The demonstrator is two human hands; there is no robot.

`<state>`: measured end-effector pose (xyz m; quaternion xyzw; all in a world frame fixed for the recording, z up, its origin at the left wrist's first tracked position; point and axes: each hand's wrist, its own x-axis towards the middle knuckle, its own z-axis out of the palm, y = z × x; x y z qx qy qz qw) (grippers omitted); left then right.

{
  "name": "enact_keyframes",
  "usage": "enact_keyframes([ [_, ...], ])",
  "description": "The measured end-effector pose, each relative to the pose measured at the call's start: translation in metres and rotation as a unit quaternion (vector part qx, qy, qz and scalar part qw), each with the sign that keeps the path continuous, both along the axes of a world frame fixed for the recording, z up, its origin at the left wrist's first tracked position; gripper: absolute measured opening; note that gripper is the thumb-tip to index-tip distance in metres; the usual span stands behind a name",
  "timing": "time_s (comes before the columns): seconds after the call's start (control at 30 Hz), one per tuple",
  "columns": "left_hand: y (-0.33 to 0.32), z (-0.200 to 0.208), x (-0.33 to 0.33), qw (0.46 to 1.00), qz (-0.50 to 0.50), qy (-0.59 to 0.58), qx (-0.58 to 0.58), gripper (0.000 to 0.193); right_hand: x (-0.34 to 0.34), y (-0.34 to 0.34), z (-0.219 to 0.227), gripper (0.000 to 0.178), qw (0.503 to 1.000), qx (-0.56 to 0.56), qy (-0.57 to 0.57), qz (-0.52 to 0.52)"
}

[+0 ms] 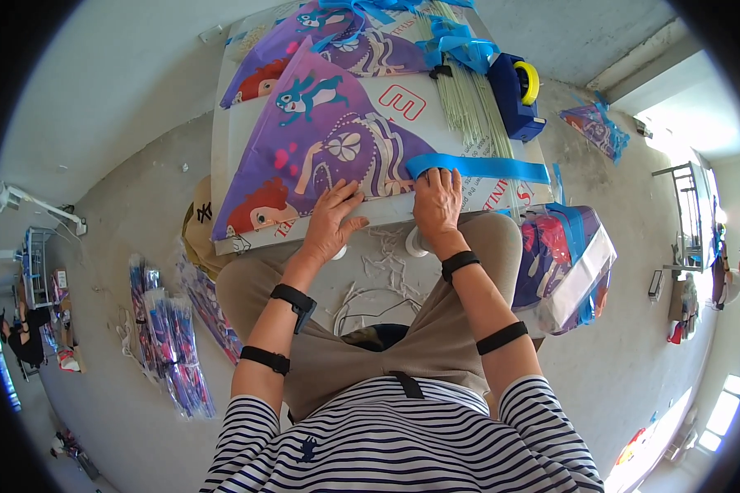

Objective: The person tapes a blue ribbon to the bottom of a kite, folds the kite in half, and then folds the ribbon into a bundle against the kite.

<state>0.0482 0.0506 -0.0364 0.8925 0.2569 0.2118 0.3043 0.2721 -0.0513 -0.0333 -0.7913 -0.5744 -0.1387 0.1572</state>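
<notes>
A purple triangular kite (337,115) printed with cartoon figures lies flat on the white board-topped table (259,240) before me. My left hand (333,220) rests on the kite's near edge, fingers stretched out and thumb apart. At the kite's right corner, my right hand (438,204) presses its fingertips down by the end of a blue ribbon (501,168); its thumb is partly hidden. The ribbon runs rightward across the board to the table's edge. Beyond this kite, a second purple kite (251,67) lies partly covered by it.
Thin pale rods (462,107) and bunched blue ribbons (460,43) lie at the back right, beside a dark blue tape dispenser (514,97) with a yellow roll. A bag of kites (555,263) stands right of my knee. Bundled packets (177,349) lie on the left floor.
</notes>
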Motion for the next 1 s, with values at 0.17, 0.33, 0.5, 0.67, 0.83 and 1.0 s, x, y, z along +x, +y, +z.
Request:
enact_keyframes([
  [0.17,0.001,0.000,-0.002,1.000,0.004,0.004,0.002,0.058,-0.012,-0.008,0.010,0.036,0.996,-0.062,0.063,-0.003],
  [0.33,0.003,0.007,-0.004,1.000,-0.002,0.019,-0.012,0.052,-0.015,-0.011,0.011,0.053,0.997,-0.050,0.045,0.021],
  [0.5,0.000,0.028,0.003,0.998,-0.006,0.032,-0.054,0.047,-0.013,-0.012,0.006,0.053,0.996,-0.067,0.049,0.022],
  [0.67,0.003,0.053,0.061,0.998,-0.002,-0.043,-0.036,0.045,-0.010,-0.014,0.005,0.052,0.997,-0.060,0.053,0.020],
  [0.83,0.024,0.038,0.150,0.996,-0.008,0.079,-0.032,0.055,-0.019,-0.007,0.001,0.058,0.992,-0.108,0.064,0.007],
  [1.0,0.012,0.037,0.203,0.986,-0.003,0.164,-0.031,0.062,-0.014,-0.012,-0.008,0.064,0.994,-0.058,0.092,-0.012],
])
